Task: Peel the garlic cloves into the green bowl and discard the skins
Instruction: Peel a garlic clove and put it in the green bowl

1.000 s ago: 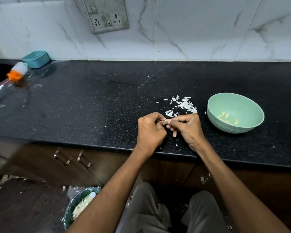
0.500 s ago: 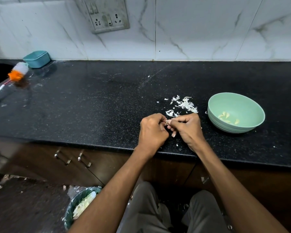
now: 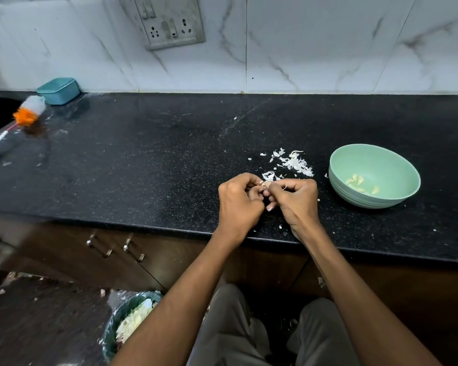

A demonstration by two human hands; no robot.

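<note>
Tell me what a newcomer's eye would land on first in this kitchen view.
First, the two hands, left hand and right hand, meeting over the front edge of the black speckled stone counter, pinching a small garlic clove between their fingertips. Next, the pale green round bowl to their right, holding a few peeled cloves, and the scatter of white papery garlic skins just behind the hands.

Both forearms are bare, no sleeves reaching the wrists, no watch or bracelet; below the left hand (image 3: 239,200) and right hand (image 3: 296,200), the legs wear plain grey-beige trousers (image 3: 230,326)
</note>
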